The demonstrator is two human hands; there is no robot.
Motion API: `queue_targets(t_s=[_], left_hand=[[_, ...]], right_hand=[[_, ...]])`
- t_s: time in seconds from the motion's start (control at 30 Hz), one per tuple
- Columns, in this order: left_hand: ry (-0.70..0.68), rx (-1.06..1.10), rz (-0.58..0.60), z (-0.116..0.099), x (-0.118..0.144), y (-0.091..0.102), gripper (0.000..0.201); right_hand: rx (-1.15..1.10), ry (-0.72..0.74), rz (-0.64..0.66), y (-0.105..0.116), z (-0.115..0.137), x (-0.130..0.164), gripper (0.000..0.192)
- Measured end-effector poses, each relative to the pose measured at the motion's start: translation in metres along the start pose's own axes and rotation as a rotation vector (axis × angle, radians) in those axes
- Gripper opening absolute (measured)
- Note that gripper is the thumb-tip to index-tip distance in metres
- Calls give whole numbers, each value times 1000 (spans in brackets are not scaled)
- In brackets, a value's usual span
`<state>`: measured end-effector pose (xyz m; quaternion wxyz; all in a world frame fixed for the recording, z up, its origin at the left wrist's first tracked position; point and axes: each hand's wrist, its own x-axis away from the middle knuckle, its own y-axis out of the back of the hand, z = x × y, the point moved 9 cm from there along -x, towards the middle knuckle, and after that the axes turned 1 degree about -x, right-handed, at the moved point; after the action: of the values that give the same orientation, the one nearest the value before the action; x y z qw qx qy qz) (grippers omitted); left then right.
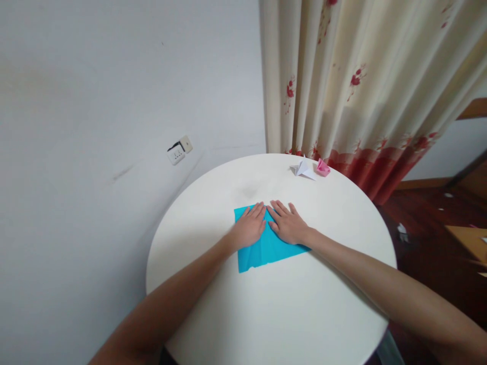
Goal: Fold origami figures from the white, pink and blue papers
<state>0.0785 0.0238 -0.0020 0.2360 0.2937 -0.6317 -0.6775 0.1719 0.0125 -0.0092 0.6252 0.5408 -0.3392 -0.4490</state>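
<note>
A sheet of bright blue paper (262,252) lies on the round white table, with faint creases and a slightly ragged near edge. My left hand (250,226) rests flat on its left part, fingers stretched toward the far edge. On the right part lies my right hand (288,223), palm down with its fingers a little spread. The fingertips of both hands come close together near the sheet's far edge. Part of the paper, including much of its right side, is hidden under my right hand and forearm.
At the far right of the white table (213,309) stand a folded white paper figure (303,169) and a folded pink paper piece (323,168). Behind hangs a floral curtain (342,91). A wall socket (176,154) is on the left wall.
</note>
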Motion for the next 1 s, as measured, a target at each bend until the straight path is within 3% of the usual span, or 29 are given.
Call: queue_targets(t_s=[0.27, 0.57, 0.67, 0.73, 0.87, 1.0], left_hand=[[-21, 96, -30, 2, -8, -4, 57], [7, 86, -20, 3, -5, -3, 60], [1, 86, -9, 2, -4, -1, 61], [-4, 87, -2, 2, -4, 0, 61], [-25, 89, 15, -1, -4, 2, 60], [-38, 98, 30, -1, -5, 1, 59]], right_hand=[[-31, 4, 72, 5, -5, -4, 74], [83, -243, 211, 13, -41, 27, 90], [107, -363, 171, 20, -60, 26, 90], [92, -399, 74, 29, -67, 21, 83], [66, -178, -130, 41, -38, 7, 63], [-23, 52, -98, 22, 10, 5, 62]])
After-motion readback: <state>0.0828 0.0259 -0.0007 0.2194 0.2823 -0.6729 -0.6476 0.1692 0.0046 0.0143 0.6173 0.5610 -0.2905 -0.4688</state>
